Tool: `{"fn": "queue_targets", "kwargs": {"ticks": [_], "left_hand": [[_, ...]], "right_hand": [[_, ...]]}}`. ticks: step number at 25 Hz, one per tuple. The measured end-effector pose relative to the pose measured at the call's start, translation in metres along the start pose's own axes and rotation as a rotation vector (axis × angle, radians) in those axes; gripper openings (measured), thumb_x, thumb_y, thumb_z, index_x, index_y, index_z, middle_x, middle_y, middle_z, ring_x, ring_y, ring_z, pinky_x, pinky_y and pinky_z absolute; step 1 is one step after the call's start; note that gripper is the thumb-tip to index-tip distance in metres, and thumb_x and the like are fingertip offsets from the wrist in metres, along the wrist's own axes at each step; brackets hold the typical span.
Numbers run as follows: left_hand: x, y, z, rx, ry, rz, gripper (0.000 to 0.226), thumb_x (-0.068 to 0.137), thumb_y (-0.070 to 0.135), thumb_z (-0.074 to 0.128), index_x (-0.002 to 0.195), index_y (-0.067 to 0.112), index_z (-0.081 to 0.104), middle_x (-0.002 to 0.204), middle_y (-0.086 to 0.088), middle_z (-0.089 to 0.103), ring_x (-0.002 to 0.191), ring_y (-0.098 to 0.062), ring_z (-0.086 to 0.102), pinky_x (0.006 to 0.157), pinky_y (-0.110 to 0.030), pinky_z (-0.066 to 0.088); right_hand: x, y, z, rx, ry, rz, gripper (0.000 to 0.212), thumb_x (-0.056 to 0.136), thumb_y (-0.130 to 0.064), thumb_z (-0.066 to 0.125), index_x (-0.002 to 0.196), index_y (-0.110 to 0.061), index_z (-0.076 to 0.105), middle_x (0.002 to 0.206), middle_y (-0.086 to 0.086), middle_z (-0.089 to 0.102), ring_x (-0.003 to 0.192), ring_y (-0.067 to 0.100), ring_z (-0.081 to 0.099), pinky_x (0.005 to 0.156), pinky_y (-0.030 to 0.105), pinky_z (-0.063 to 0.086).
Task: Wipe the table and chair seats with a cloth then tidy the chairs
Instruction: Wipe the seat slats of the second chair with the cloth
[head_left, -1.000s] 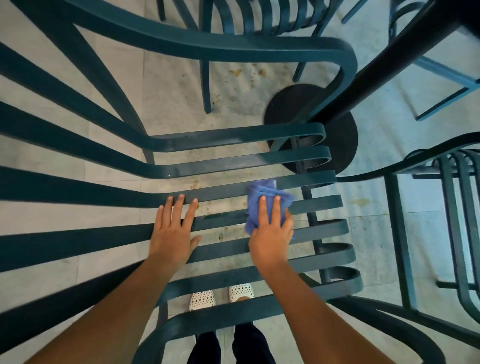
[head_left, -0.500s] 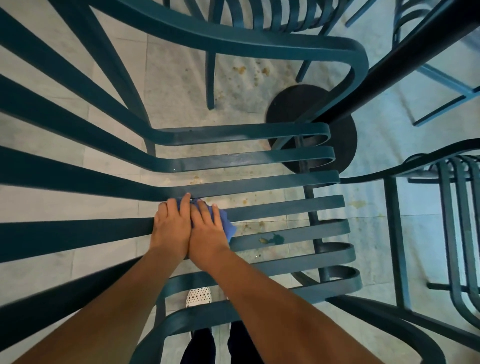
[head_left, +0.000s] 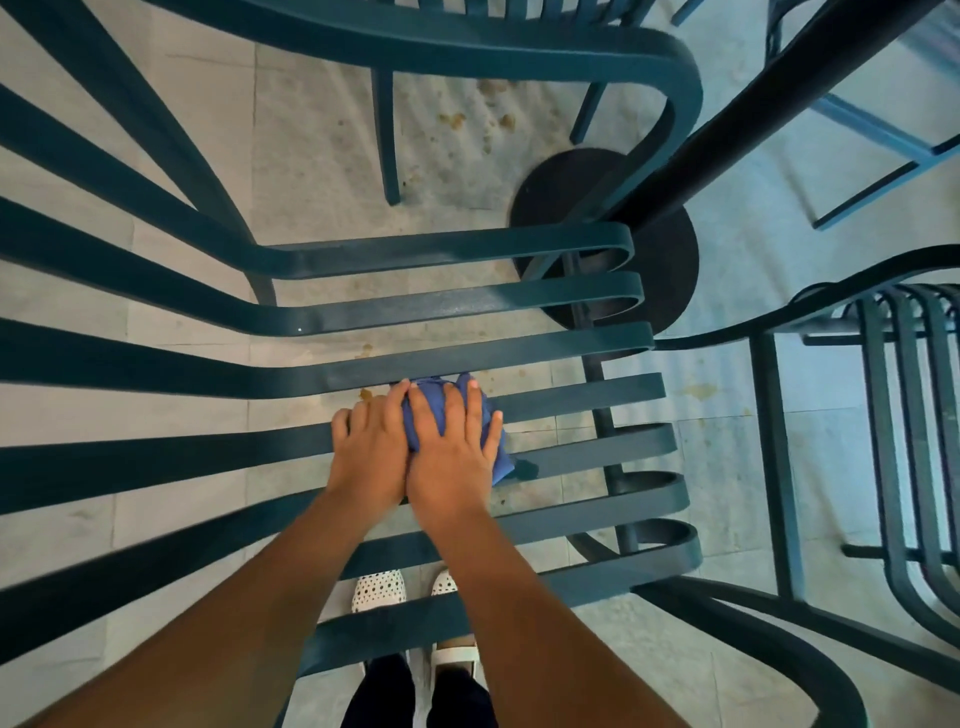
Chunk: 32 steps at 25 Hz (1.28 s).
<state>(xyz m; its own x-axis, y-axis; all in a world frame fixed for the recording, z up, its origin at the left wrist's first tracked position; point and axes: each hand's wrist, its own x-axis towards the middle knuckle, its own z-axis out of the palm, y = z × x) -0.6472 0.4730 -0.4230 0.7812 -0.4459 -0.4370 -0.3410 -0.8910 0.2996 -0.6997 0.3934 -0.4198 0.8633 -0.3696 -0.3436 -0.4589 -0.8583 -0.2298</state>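
A dark teal slatted chair seat (head_left: 467, 296) lies directly below me. My right hand (head_left: 452, 452) presses a crumpled blue cloth (head_left: 434, 397) flat against the middle slats, fingers spread and straight over it. My left hand (head_left: 366, 452) rests flat on the same slats, touching the right hand's side, its fingertips at the cloth's left edge. Most of the cloth is hidden under the right hand; a corner shows at its right side.
The black table pole (head_left: 779, 104) and its round base (head_left: 670, 270) stand at upper right. Another teal chair (head_left: 467, 47) is beyond, and a third chair (head_left: 893, 415) at right. Crumbs and stains mark the tiled floor (head_left: 322, 156). My feet show beneath the seat.
The right hand slid the cloth left until it met the left hand, then shifted slightly back right. The left hand stayed flat on the slats.
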Motion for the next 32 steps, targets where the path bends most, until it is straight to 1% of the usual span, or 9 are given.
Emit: {"fn": "queue_targets", "kwargs": {"ticks": [3,4,8,11,16,19,24,28,32], "left_hand": [[-0.002,0.003,0.009,-0.047,0.173,-0.003,0.067,0.080,0.032,0.067,0.138,0.013,0.040,0.120,-0.013,0.057,0.110,-0.033,0.048,0.097,-0.042,0.023],[0.001,0.008,0.011,-0.049,0.199,0.006,0.063,0.079,0.032,0.069,0.135,0.014,0.046,0.115,-0.013,0.059,0.106,-0.034,0.049,0.095,-0.043,0.024],[0.018,0.051,0.012,0.019,0.116,0.074,0.060,0.086,0.045,0.054,0.139,0.021,0.038,0.129,0.000,0.052,0.117,-0.024,0.043,0.096,-0.042,0.021],[0.023,0.062,0.014,0.004,0.155,0.004,0.056,0.079,0.064,0.053,0.123,0.029,0.053,0.120,0.005,0.057,0.114,-0.021,0.044,0.095,-0.042,0.019],[0.023,0.065,0.015,0.011,0.137,-0.066,0.062,0.073,0.076,0.048,0.113,0.030,0.058,0.118,0.004,0.057,0.114,-0.021,0.043,0.098,-0.046,0.020],[0.022,0.063,0.014,0.009,0.136,-0.055,0.070,0.073,0.079,0.043,0.121,0.029,0.052,0.126,0.002,0.051,0.120,-0.022,0.039,0.102,-0.049,0.019],[0.000,0.041,0.024,0.050,0.205,0.136,0.082,0.079,0.075,0.023,0.139,0.022,0.037,0.139,-0.006,0.040,0.130,-0.026,0.034,0.110,-0.049,0.014],[-0.028,0.006,0.023,0.091,0.078,0.225,0.083,0.080,0.076,0.016,0.150,0.032,0.003,0.159,-0.007,-0.001,0.145,-0.027,-0.005,0.112,-0.046,-0.010],[-0.063,-0.039,0.016,0.212,0.015,0.073,0.089,0.078,0.079,0.016,0.146,0.033,-0.017,0.155,-0.007,-0.023,0.142,-0.029,-0.019,0.112,-0.047,-0.012]], "right_hand": [[0.003,0.018,0.000,-0.056,0.119,-0.055,0.065,0.076,-0.029,0.053,0.137,-0.037,0.031,0.141,0.006,0.045,0.138,0.027,0.017,0.109,0.053,0.007],[0.005,0.030,0.000,-0.064,0.158,-0.039,0.066,0.072,-0.030,0.057,0.135,-0.036,0.037,0.136,0.006,0.050,0.135,0.026,0.021,0.108,0.054,0.012],[0.008,0.067,-0.018,-0.019,0.189,0.002,0.057,0.079,-0.033,0.050,0.135,-0.035,0.041,0.140,0.008,0.045,0.136,0.023,0.016,0.110,0.053,0.008],[0.012,0.100,-0.032,-0.054,0.204,0.033,0.060,0.075,-0.035,0.037,0.135,-0.031,0.046,0.137,0.012,0.048,0.136,0.028,0.024,0.109,0.056,0.014],[0.018,0.136,-0.049,-0.077,0.216,0.158,0.065,0.075,-0.029,0.045,0.139,-0.029,0.043,0.146,0.014,0.037,0.141,0.036,0.020,0.110,0.061,0.011],[0.017,0.147,-0.058,-0.029,0.165,0.296,0.068,0.082,-0.024,0.048,0.146,-0.033,0.027,0.155,0.010,0.017,0.143,0.035,0.006,0.111,0.059,0.009],[0.008,0.133,-0.057,-0.004,0.195,0.564,0.074,0.091,-0.024,0.050,0.150,-0.031,0.006,0.158,0.011,0.003,0.139,0.035,0.014,0.107,0.051,0.021],[-0.016,0.113,-0.049,0.029,0.102,0.627,0.073,0.097,-0.028,0.046,0.151,-0.020,-0.004,0.156,0.017,-0.008,0.142,0.038,0.004,0.111,0.052,0.016],[-0.040,0.079,-0.041,0.030,-0.034,0.584,0.077,0.098,-0.029,0.043,0.149,-0.013,-0.011,0.153,0.023,-0.019,0.141,0.044,-0.013,0.113,0.054,0.006]]}}
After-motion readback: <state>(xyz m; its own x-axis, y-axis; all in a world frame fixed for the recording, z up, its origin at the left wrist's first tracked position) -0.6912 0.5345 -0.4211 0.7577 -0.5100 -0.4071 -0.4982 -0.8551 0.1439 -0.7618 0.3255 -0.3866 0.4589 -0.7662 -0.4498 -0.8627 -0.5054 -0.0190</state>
